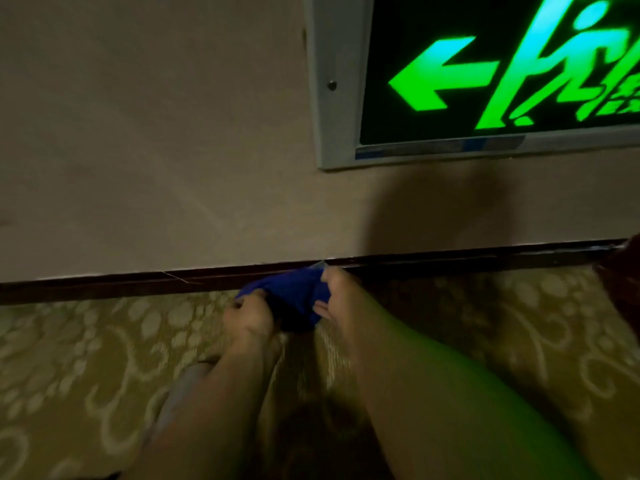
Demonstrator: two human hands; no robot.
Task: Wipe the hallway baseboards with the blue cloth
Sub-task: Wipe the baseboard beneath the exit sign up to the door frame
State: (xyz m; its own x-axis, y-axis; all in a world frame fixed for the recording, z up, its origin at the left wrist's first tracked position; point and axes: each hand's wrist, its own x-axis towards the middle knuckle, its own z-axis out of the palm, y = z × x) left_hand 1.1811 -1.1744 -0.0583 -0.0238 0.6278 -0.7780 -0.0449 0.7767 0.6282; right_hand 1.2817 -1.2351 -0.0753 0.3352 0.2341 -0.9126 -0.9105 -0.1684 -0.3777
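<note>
Obs.: Both hands hold the blue cloth (289, 299) low against the wall, at the foot of the dark baseboard (450, 263). The cloth is bunched between the hands, its far edge touching or just short of the baseboard face; blur prevents telling which.

Left hand (247, 315): fingers curled round the left end of the cloth, gripping it. Right hand (337, 296): fingers and thumb closed on the right end, knuckles close to the baseboard top edge. A small pale corner shows just above the right hand; cannot tell what it is.

Surroundings: patterned carpet (519, 323) runs up to the baseboard. A lit green exit sign (485, 74) is mounted on the beige wall (156, 133) above and to the right, casting green on the right forearm. A thin pale scratch or thread crosses the baseboard to the left of the cloth.

Judgement: the cloth appears to be in the middle of being regathered or folded, not in a wiping stroke. The baseboard extends well to the left and right.

Method note: form the cloth into a flat pad, press it against the face and top lip, then draw it along in one long pass. Keep the pad off the carpet so it picks up no lint. Refold to a clean side when soiled.
</note>
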